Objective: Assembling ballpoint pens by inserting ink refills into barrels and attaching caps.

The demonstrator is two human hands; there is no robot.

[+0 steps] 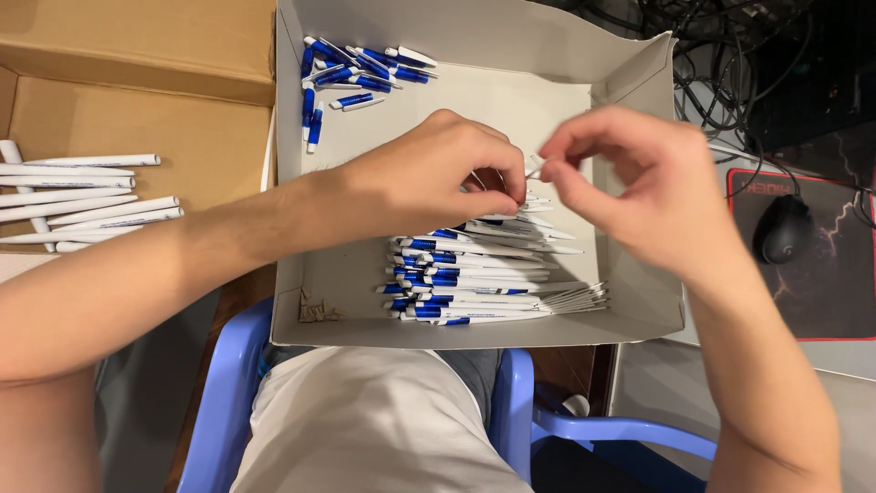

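Note:
My left hand [429, 178] and my right hand [639, 183] meet over a shallow grey cardboard box [365, 265]. Their fingertips pinch one small thin white pen part [532, 170] between them; what sort of part it is cannot be told. Directly below the hands lies a stack of white and blue pens [474, 278] in the box. A scatter of short blue and white pen pieces [351, 78] fills the box's far left corner. Tiny springs [315, 310] sit in the near left corner.
White pen barrels [87, 196] lie in a brown cardboard box [137, 55] at the left. A black mouse [783, 228] rests on a dark mouse pad [821, 274] at the right, with tangled cables [721, 55] behind. A blue plastic chair [224, 402] is beneath me.

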